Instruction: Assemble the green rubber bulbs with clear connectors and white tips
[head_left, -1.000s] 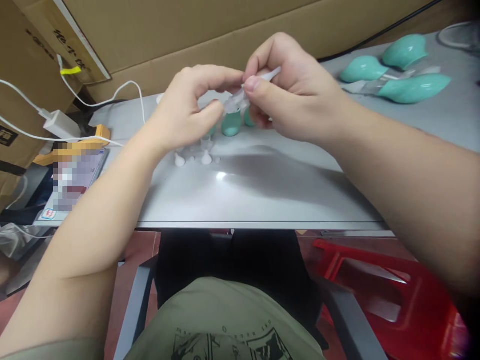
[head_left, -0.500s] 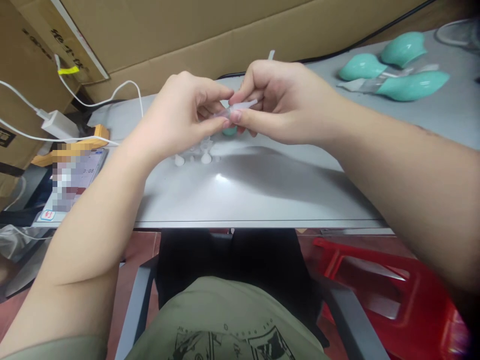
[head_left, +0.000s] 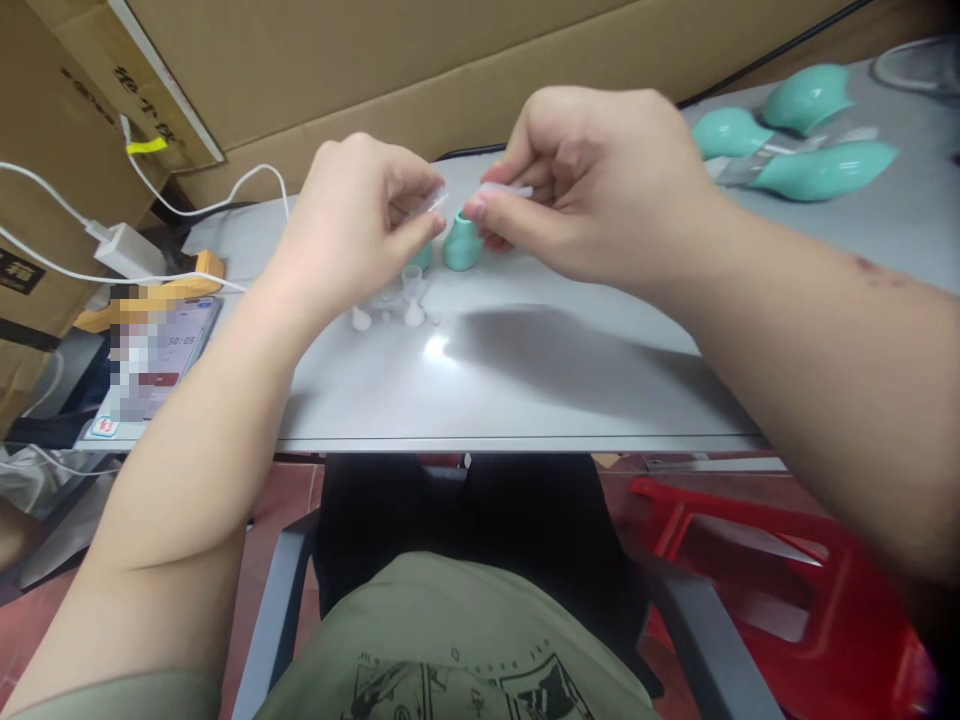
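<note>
Between the thumb and fingers of my left hand [head_left: 367,205] is a clear plastic tube [head_left: 433,203], mostly covered by the fingers. My right hand [head_left: 577,180] pinches a whitish, translucent nozzle tip [head_left: 504,190], held apart from the tube. Below and between the hands a teal rubber bulb [head_left: 462,245] stands upright on the grey table, its neck up. Part of a second teal bulb [head_left: 422,257] shows behind my left fingers. Small clear and white plastic pieces [head_left: 412,300] stand on the table just below my left hand.
Teal bulbs with clear and white nozzles [head_left: 825,170] lie at the back right of the table. On the left are a phone [head_left: 180,345], an orange block [head_left: 206,270] and a white charger [head_left: 131,250] with cables. Cardboard [head_left: 360,70] stands behind; a red stool [head_left: 832,590] is below right.
My hands have moved apart, separating the nozzle tip from the clear tube. My right hand has gone up and to the right, and the upright teal bulb now shows between them.
</note>
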